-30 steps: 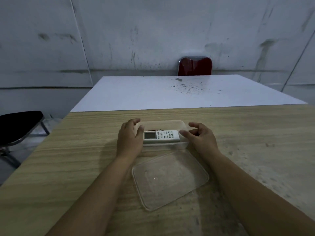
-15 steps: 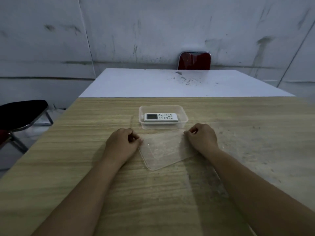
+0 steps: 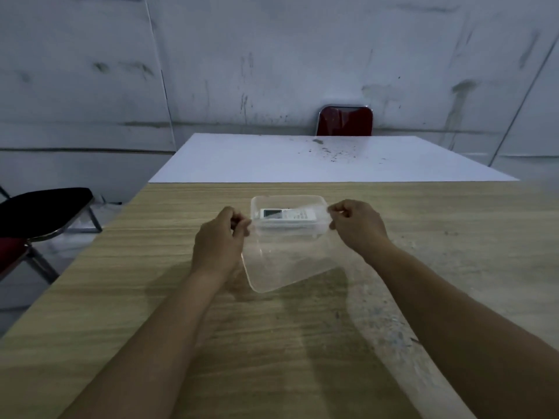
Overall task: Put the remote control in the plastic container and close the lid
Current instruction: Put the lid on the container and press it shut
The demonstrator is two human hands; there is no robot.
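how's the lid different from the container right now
The lid is held off the table, pinched by the left hand and right hand; the container rests on the table. The lid is flat and tilted; the container is a level tub holding the remote control. Both are clear plastic with rounded corners.

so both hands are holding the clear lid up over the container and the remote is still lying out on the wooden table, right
Not quite. The head view shows the remote already inside the container, not out on the table. The rest holds: the left hand and right hand pinch the clear lid by its sides, raised in front of the container.
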